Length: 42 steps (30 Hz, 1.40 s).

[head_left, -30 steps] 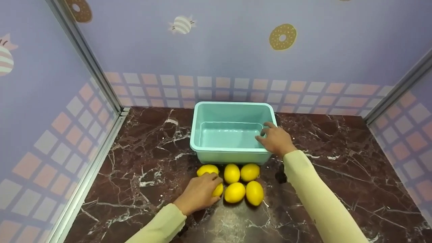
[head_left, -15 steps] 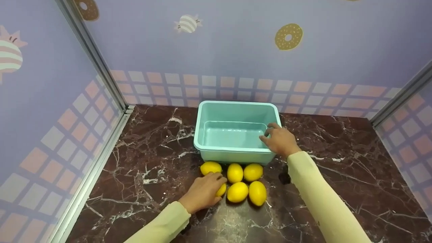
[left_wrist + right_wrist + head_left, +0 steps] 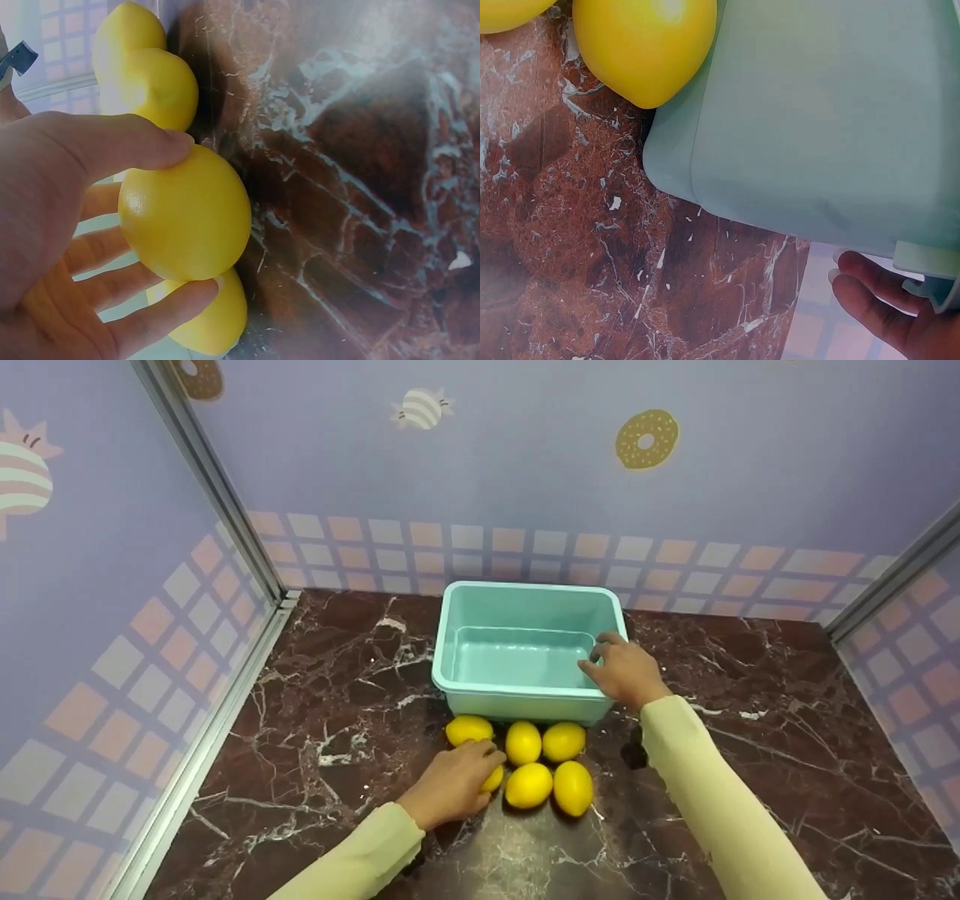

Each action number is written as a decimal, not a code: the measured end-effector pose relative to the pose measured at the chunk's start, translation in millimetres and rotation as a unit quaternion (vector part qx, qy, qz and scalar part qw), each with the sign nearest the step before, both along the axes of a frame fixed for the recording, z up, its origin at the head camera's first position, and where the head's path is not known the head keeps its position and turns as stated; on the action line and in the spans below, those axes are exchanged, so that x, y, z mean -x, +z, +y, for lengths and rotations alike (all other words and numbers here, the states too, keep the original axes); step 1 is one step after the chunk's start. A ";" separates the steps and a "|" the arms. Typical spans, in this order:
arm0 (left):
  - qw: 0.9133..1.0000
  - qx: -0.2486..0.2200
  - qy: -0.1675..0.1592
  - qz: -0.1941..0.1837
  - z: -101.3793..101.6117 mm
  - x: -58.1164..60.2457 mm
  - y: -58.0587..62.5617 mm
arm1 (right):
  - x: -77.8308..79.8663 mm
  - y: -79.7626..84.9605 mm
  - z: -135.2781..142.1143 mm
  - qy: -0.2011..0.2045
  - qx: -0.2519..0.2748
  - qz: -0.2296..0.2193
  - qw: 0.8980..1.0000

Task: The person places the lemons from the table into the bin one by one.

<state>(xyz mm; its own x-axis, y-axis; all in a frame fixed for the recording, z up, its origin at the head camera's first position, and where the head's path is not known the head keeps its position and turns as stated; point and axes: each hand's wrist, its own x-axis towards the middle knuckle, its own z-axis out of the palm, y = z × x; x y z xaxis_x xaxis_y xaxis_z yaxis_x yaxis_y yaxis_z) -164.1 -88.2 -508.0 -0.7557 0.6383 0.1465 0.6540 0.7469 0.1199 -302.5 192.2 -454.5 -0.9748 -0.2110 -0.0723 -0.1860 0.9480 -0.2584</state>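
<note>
My left hand (image 3: 452, 781) holds a yellow lemon (image 3: 187, 217) on the counter. In the left wrist view the thumb lies on one side of it and a finger touches the opposite side. From the head view that lemon is mostly hidden under the hand. My right hand (image 3: 628, 671) grips the right rim of a light teal plastic basin (image 3: 525, 690), near its front corner. Some digits reach inside the basin; in the right wrist view other fingertips (image 3: 847, 281) show outside its wall. The basin has nothing inside.
Several more lemons lie in two rows before the basin, among them a front lemon (image 3: 529, 786) and a back-left lemon (image 3: 469, 730). The dark red marbled counter (image 3: 337, 682) is bounded by a patterned back wall (image 3: 525, 472) and side panels.
The head view has shifted slightly, moving everything a little to the right in the picture. Both hands keep their places on the lemon and the basin.
</note>
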 end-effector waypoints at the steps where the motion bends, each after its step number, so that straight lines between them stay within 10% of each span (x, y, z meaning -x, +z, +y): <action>1: 1.000 0.000 -0.001 0.003 0.2 0.1 1.3 | 0.0 0.0 0.1 0.001 0.000 0.001 1.000; 42: 0.999 0.009 0.017 0.028 -0.2 4.5 50.7 | 0.1 -1.5 0.1 -0.003 0.007 0.002 1.000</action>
